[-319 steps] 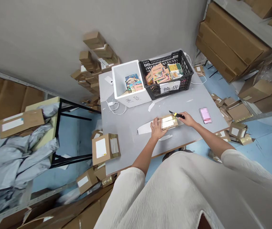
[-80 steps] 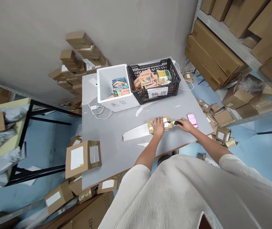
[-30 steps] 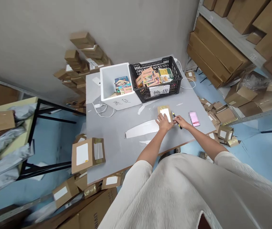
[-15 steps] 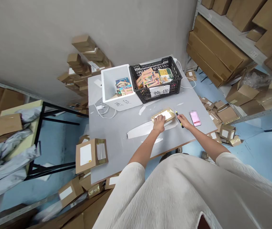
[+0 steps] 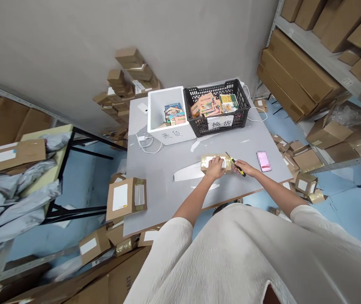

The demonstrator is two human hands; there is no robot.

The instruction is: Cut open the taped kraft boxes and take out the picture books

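Observation:
A small taped cardboard box with a white label lies on the grey table. My left hand rests over its top, fingers bent and gripping it. My right hand is closed round a yellow-and-black utility knife. The blade points up and left, by the box's right end; whether it touches the cardboard I cannot tell. Beneath and left of the box is a long white patch on the tabletop. A phone with a pink screen lies to the right of my right hand.
Behind the box stand a white foam bin and a black plastic crate, both holding booklets. A labelled carton sits at the table's left edge. White cables lie near the bin. Stacked cartons and shelving flank the table.
The view has shifted, so the scene sits further right. The box has turned to lie straighter, and the knife has come in closer to its right end. Both hands keep their holds.

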